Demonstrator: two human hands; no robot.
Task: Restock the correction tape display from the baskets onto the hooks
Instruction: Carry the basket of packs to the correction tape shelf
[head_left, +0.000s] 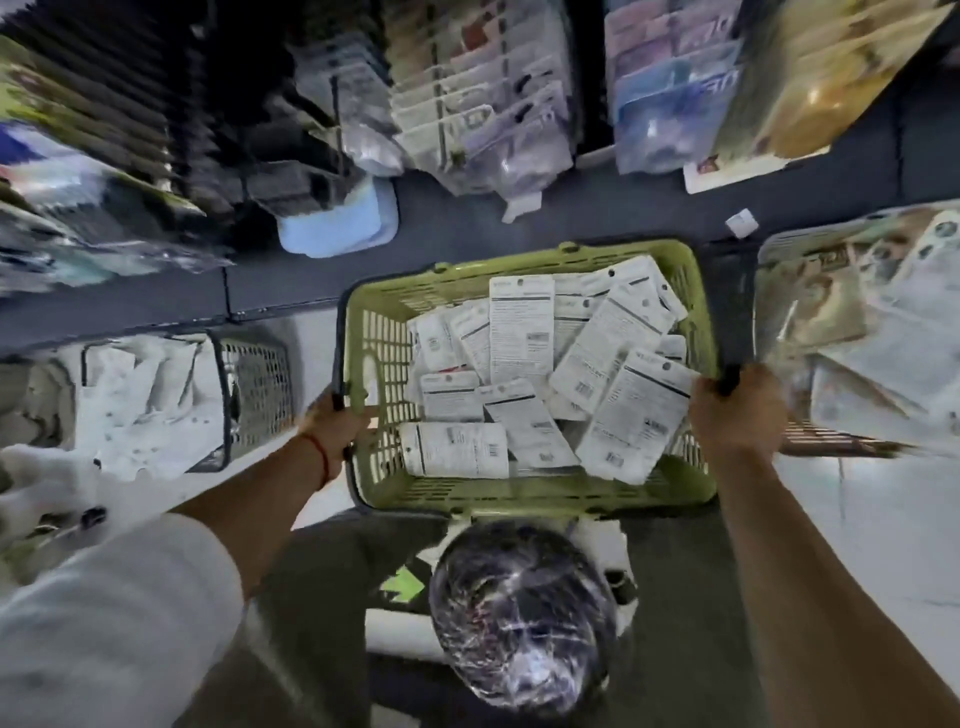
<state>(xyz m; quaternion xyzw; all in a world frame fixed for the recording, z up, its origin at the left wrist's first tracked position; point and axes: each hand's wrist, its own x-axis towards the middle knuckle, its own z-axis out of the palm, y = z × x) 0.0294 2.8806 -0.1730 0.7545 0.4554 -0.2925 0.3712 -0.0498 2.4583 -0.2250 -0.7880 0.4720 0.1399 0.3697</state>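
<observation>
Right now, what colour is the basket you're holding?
Light green basket, dark handles; seen in the head view.

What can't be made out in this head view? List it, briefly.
- Print on the white packs in the green basket: too small and blurred to read.
- Hanging goods on the hooks: motion blur hides what they are.
- Basket handles: covered by the left hand and right hand.
- Grey basket and its contents: blurred, partly hidden by the shelf.
</observation>
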